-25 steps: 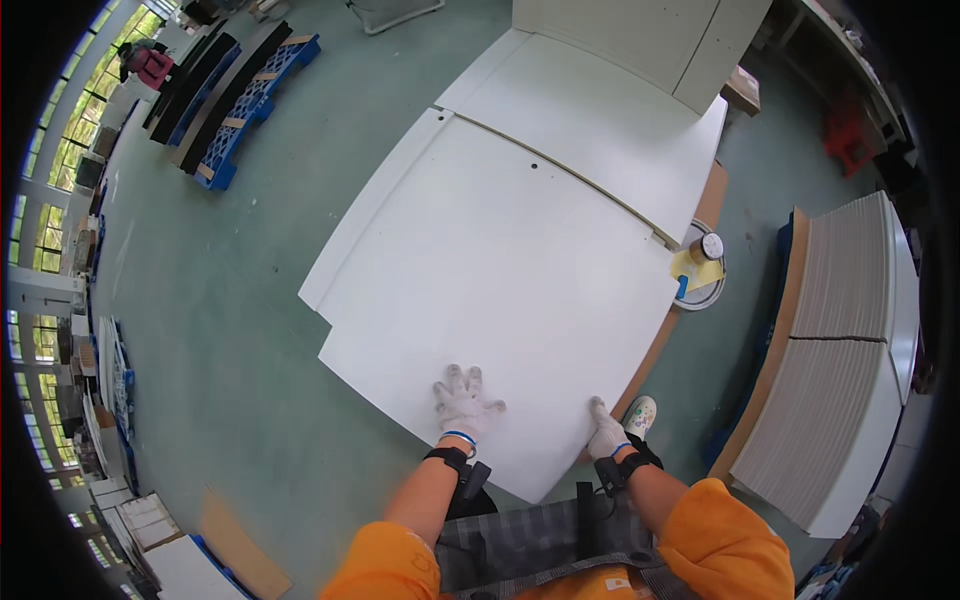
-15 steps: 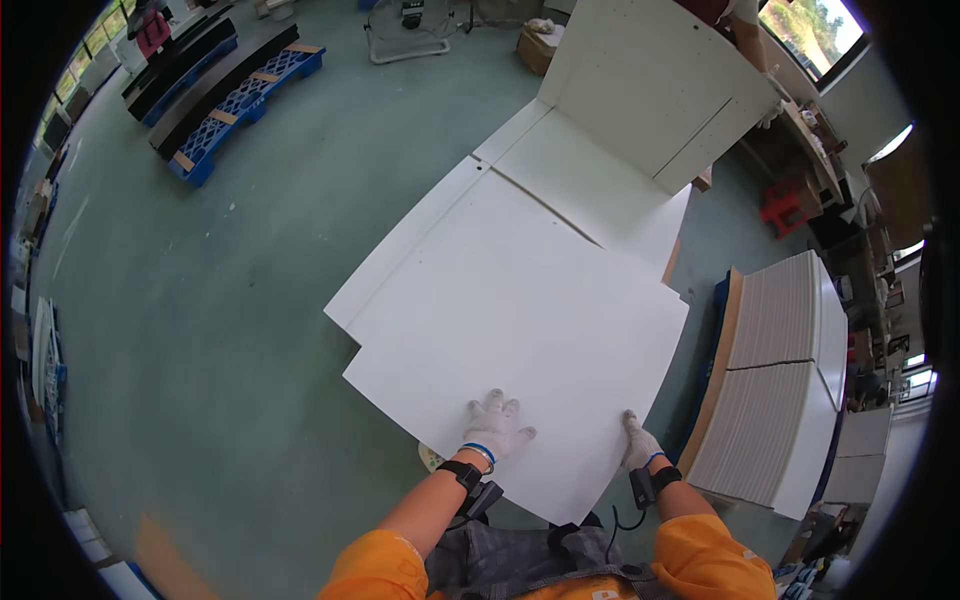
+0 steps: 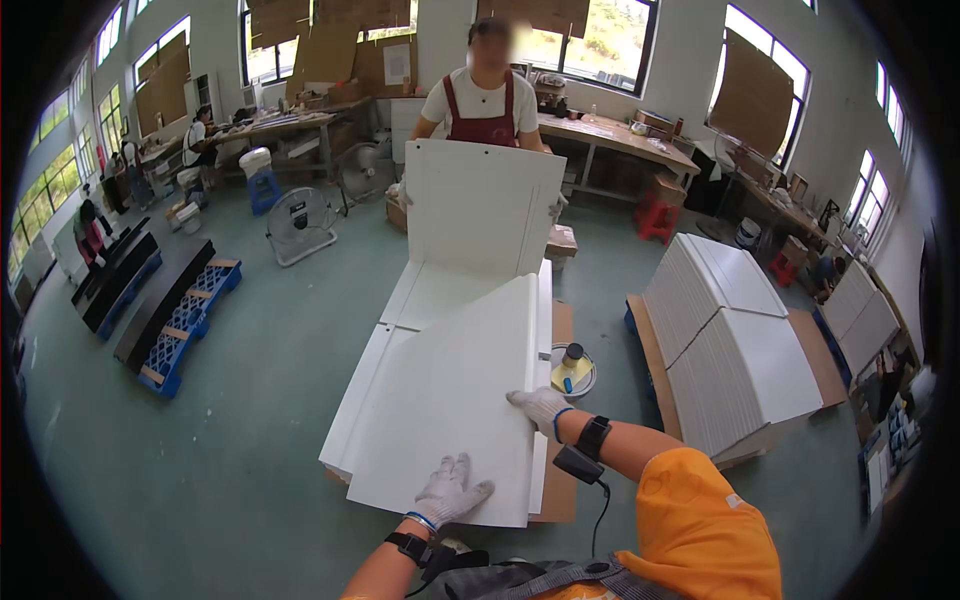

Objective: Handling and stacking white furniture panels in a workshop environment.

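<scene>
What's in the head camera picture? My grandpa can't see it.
A gloved left hand rests on a large white panel and a gloved right hand grips its right edge; opposite, a co-worker in a red apron holds another panel raised.

The left hand (image 3: 447, 490), in a pale knit glove with grubby fingertips, lies palm down, fingers spread forward and thumb out to the right; its bare left forearm (image 3: 383, 573) slants up from the lower edge, a black wrist strap (image 3: 408, 546) around it; the right hand (image 3: 543, 408), gloved alike, reaches farther forward, thumb pointing left in a pinch, other fingers mostly hidden; the right forearm (image 3: 637, 446) angles inward from an orange sleeve (image 3: 700, 515), likewise strapped at the wrist.
</scene>
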